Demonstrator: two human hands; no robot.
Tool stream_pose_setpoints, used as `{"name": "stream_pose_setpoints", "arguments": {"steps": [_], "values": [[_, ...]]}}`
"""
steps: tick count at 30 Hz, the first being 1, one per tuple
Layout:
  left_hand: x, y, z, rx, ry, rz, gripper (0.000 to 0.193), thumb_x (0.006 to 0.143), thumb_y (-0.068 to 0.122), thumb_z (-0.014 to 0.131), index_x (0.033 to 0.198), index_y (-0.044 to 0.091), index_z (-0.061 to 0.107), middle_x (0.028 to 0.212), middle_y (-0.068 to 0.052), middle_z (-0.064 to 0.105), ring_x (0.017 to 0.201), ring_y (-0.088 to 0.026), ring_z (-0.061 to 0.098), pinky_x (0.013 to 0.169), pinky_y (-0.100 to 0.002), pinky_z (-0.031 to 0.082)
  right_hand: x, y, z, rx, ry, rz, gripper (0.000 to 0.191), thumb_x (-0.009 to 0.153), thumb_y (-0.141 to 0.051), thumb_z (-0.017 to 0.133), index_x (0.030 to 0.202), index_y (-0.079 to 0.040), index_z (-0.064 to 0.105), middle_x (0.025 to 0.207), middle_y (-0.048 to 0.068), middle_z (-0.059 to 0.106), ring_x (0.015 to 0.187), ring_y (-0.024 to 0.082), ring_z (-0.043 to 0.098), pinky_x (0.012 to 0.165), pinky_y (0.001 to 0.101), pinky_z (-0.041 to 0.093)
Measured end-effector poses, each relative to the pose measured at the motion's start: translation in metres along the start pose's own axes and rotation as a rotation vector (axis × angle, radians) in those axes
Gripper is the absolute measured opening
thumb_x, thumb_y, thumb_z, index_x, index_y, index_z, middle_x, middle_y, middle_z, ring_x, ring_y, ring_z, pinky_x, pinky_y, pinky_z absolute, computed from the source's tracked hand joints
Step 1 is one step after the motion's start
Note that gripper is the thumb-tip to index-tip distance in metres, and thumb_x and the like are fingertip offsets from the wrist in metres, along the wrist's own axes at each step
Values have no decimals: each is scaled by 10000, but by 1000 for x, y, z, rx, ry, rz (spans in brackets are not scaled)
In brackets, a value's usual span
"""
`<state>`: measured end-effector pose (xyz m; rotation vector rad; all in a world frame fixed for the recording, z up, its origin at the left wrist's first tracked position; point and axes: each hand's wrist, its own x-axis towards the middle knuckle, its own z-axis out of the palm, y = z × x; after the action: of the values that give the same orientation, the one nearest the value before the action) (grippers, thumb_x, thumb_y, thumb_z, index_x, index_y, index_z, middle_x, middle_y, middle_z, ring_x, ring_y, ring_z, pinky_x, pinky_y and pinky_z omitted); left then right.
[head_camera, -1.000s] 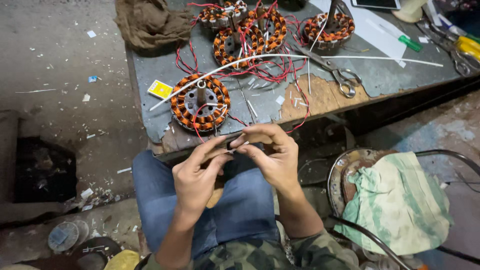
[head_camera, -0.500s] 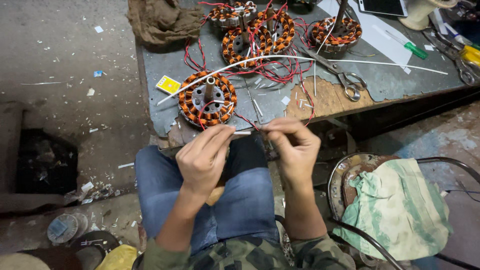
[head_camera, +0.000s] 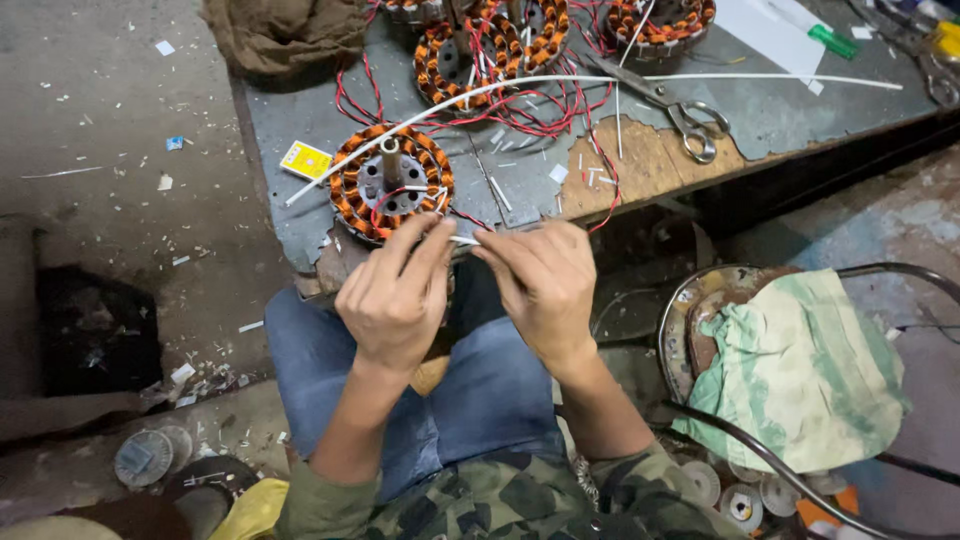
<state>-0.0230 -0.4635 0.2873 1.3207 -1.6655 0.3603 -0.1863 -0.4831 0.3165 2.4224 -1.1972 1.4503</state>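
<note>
We have raised both hands from lap to table (head_camera: 640, 170) edge | left hand (head_camera: 395, 295) and right hand (head_camera: 545, 285), grips pinching thin white sleeve (head_camera: 462, 240) | beside orange copper-wound round stator (head_camera: 392, 180), lower-centre frame

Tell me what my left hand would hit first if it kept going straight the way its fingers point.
Probably the nearest orange wound stator at the table's front edge. The left hand points up and away toward it; depth is hard to judge, and the white sleeve piece lies just beside its fingertips.

I see bare grey bench top (head_camera: 300, 115) left of the copper-wound round stator (head_camera: 392, 182). Tangled red wires (head_camera: 540, 115) and steel scissors (head_camera: 665, 105) obstruct my right.
</note>
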Motion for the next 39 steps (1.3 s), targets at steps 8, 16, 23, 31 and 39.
{"name": "stream_pose_setpoints", "arguments": {"steps": [8,16,23,31,39], "values": [[-2,-2,14,202,-31,-144,273,900,229,833,1137,114,762,1179,-17,673,1107,-266,592,958,-449,438,-12,8,-10,219,-102,233,164,897,-48,806,1049,-28,748,1012,106,758,913,238,748,815,330,575],[-3,-9,28,193,17,-93,211,928,188,813,1128,130,777,1149,9,686,1116,-262,570,974,-438,408,-10,19,-15,297,-253,281,178,909,-64,773,1068,-9,716,1028,122,748,948,257,748,850,339,574],[-3,-14,33,154,27,-81,211,919,159,816,1120,113,773,1131,13,695,1118,-262,568,981,-437,400,-7,11,-13,310,-358,214,364,926,-70,737,1273,-37,634,1077,146,684,967,307,692,869,375,544],[-2,-18,34,122,39,-71,210,923,163,825,1118,111,769,1133,3,695,1119,-264,568,994,-434,405,1,5,4,305,-373,257,347,936,-89,745,1280,-80,701,960,119,693,860,279,687,788,365,547],[-6,-22,40,100,22,-113,203,921,169,835,1115,142,782,1156,12,706,1145,-257,573,1009,-429,403,0,12,11,365,-361,207,340,907,-168,781,1211,-59,676,1008,129,705,893,304,702,800,376,556]]}}
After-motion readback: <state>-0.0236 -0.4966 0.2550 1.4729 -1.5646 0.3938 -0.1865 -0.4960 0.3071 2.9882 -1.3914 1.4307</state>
